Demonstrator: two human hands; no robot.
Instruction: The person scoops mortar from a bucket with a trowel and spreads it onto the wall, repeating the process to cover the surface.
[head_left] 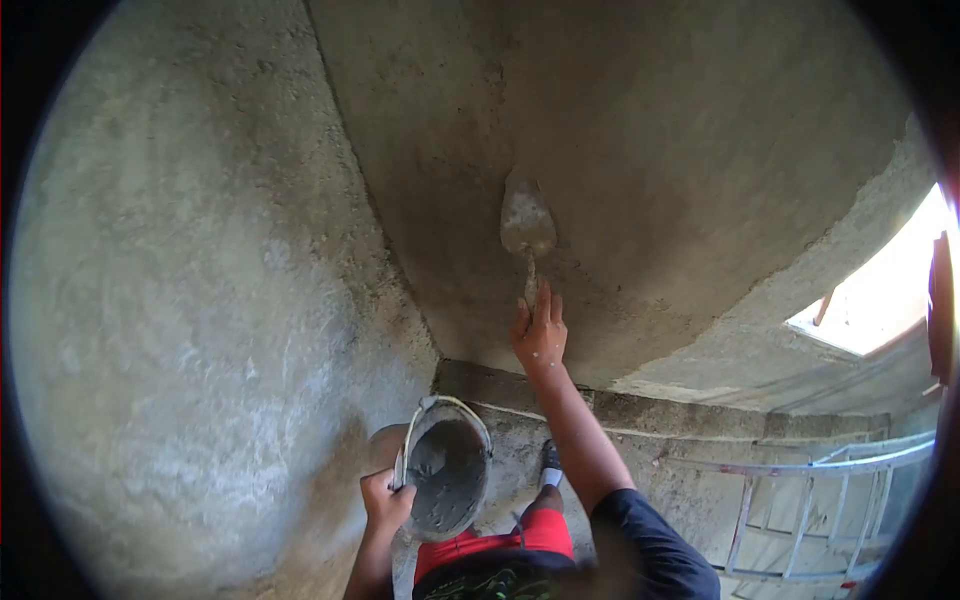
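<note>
My right hand (539, 332) is raised and grips the handle of a pointed trowel (526, 222). The trowel's blade lies flat against the fresh grey plaster on the wall (640, 140) in front of me. My left hand (385, 500) holds the rim of a round bucket (447, 467) low at my left side. Inside the bucket is wet grey mortar. Below it I see my red shorts and one foot.
A rougher plastered wall (190, 300) meets the front wall in a corner on the left. A metal ladder (810, 500) lies on the floor at the lower right. A bright opening (880, 290) shows at the right edge.
</note>
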